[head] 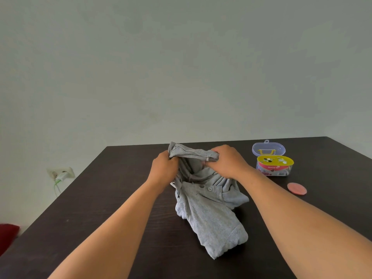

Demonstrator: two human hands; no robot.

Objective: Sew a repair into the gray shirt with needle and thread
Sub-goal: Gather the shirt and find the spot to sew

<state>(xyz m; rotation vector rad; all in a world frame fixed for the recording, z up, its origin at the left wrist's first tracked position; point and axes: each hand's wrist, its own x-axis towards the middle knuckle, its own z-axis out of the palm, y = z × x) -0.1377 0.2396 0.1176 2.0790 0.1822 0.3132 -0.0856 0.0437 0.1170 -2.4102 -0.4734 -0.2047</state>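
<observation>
A gray shirt (pixel 209 210) with buttons lies crumpled on the dark table (pixel 100 208), its far end lifted. My left hand (pixel 164 169) grips the raised fabric at its left side. My right hand (pixel 228 162) grips the same raised edge at its right side, fingers curled over the cloth. The stretch of fabric between the hands is pulled fairly taut. An open sewing kit box (pixel 273 165) with a yellow insert stands to the right of the hands. No needle or thread can be made out.
The kit's clear lid (pixel 268 149) stands up behind the box. A small pink oval object (pixel 297 188) lies on the table right of the shirt. A wall socket with a green plug (pixel 61 175) sits left of the table. A red object (pixel 7 236) shows at the lower left.
</observation>
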